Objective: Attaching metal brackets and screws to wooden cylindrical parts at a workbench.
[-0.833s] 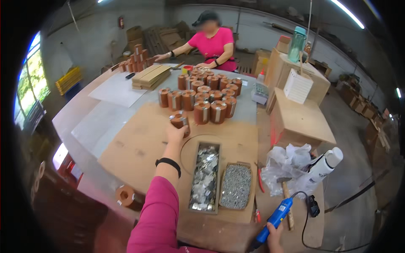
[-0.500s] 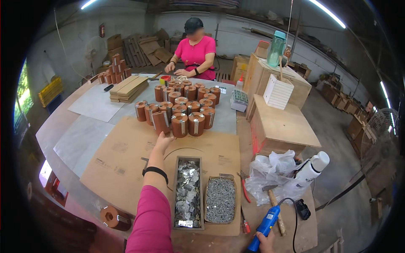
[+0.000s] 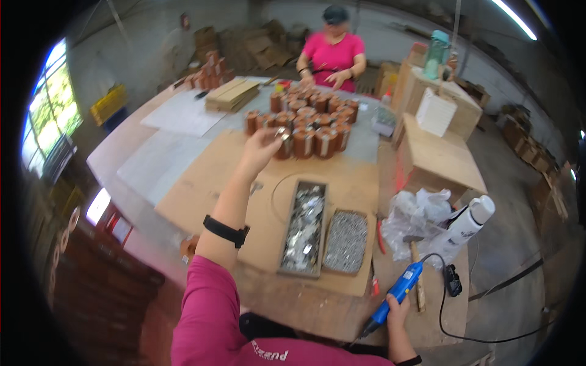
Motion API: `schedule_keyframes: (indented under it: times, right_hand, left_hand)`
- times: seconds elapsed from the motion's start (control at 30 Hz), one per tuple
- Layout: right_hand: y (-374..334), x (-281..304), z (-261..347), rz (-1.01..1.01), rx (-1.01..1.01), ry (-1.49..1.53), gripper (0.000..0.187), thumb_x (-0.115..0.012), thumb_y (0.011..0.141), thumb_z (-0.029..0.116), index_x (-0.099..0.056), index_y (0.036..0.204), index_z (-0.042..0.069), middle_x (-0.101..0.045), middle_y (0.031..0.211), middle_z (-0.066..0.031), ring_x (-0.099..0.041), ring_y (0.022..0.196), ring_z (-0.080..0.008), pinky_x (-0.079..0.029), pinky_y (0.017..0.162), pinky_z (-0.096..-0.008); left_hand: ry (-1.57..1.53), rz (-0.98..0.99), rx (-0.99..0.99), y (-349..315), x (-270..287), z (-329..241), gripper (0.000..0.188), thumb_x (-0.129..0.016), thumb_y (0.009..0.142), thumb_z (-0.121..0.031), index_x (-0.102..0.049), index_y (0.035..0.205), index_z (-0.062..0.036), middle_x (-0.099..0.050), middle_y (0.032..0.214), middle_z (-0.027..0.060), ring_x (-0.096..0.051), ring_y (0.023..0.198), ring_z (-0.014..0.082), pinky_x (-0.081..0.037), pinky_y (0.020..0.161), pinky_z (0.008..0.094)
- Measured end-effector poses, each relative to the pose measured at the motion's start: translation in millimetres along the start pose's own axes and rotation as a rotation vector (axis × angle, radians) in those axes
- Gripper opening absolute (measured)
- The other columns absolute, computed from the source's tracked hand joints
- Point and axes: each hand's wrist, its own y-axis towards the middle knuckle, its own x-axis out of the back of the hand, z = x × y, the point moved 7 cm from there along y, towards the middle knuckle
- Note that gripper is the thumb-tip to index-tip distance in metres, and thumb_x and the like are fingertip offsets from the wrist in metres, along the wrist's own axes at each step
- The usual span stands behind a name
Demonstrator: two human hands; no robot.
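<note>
My left hand point(image 3: 262, 145) is raised over the table. Its thumb and fingers come together at a small shiny spot, in front of a brown cylinder point(image 3: 283, 149); blur hides whether they pinch a loose metal piece or the metal at the cylinder's top. Several like cylinders point(image 3: 326, 143) with metal strips stand grouped behind. My right hand point(image 3: 398, 308) is wrapped around a corded blue electric screwdriver point(image 3: 400, 287), its tip pointing down to the lower left. Between my arms lie a long box of flat metal pieces point(image 3: 305, 229) and a tray of screws point(image 3: 347, 243).
A hammer point(image 3: 417, 274), a clear plastic bag point(image 3: 406, 222) and a white bottle point(image 3: 464, 226) are at the right. Wooden boxes point(image 3: 442, 149) rise behind them. Flat cardboard strips point(image 3: 232, 96) lie stacked at the far left. Across the table stands a person in pink point(image 3: 334, 52).
My left hand has lifted from the tilted front cylinder, which now appears upright. My right hand has come further into view with the screwdriver. The whole view has shifted.
</note>
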Motion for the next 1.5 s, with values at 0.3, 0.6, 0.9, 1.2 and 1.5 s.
schedule_keyframes:
  times: [0.3, 0.6, 0.9, 1.2, 1.5]
  right_hand:
    - [4, -4, 1, 0.031, 0.015, 0.005, 0.024, -0.057, 0.075, 0.012, -0.049, 0.093, -0.002, -0.054, 0.075, -0.0079, -0.054, 0.061, -0.0157, -0.045, 0.055, -0.0271]
    - [7, 5, -5, 0.021, 0.078, -0.019, 0.024, -0.058, 0.075, 0.014, -0.051, 0.091, -0.002, -0.054, 0.076, -0.0072, -0.053, 0.062, -0.0150, -0.044, 0.057, -0.0264]
    - [10, 9, -15, 0.008, 0.032, -0.002, 0.031, -0.061, 0.073, 0.018, -0.051, 0.095, -0.003, -0.055, 0.081, -0.0083, -0.054, 0.067, -0.0155, -0.045, 0.061, -0.0280]
    - [8, 1, -6, 0.008, 0.026, -0.036, 0.031, -0.062, 0.072, 0.020, -0.053, 0.091, -0.003, -0.056, 0.077, -0.0083, -0.055, 0.067, -0.0155, -0.044, 0.061, -0.0278]
    - [4, 1, -3, -0.009, 0.018, -0.055, 0.029, -0.063, 0.070, 0.022, -0.056, 0.085, -0.002, -0.058, 0.075, -0.0081, -0.055, 0.066, -0.0150, -0.044, 0.062, -0.0280]
  left_hand:
    - [0.767, -0.438, -0.159, -210, 116, -79, 0.041, -0.069, 0.068, -0.020, -0.054, 0.102, -0.0024, -0.055, 0.103, 0.0158, -0.050, 0.104, 0.0312, -0.041, 0.085, 0.0390]
    - [0.916, -0.448, 0.294, -292, 138, 6, 0.061, -0.077, 0.056, -0.033, -0.051, 0.105, -0.0093, -0.026, 0.129, 0.0256, -0.035, 0.117, 0.0394, -0.038, 0.092, 0.0413]
    - [0.800, -0.533, 0.187, -280, 124, 17, 0.038, -0.077, 0.052, -0.017, -0.055, 0.079, -0.0035, -0.042, 0.111, 0.0168, -0.050, 0.098, 0.0324, -0.045, 0.081, 0.0360]
    - [0.306, 0.406, -0.115, -294, -28, -70, 0.038, -0.078, 0.052, -0.009, -0.053, 0.081, -0.0064, -0.043, 0.117, 0.0152, -0.045, 0.107, 0.0292, -0.039, 0.087, 0.0343]
    - [0.144, 0.621, -0.087, -311, -123, -23, 0.049, -0.078, 0.054, -0.010, -0.053, 0.096, -0.0082, -0.036, 0.123, 0.0167, -0.043, 0.111, 0.0327, -0.038, 0.090, 0.0370]
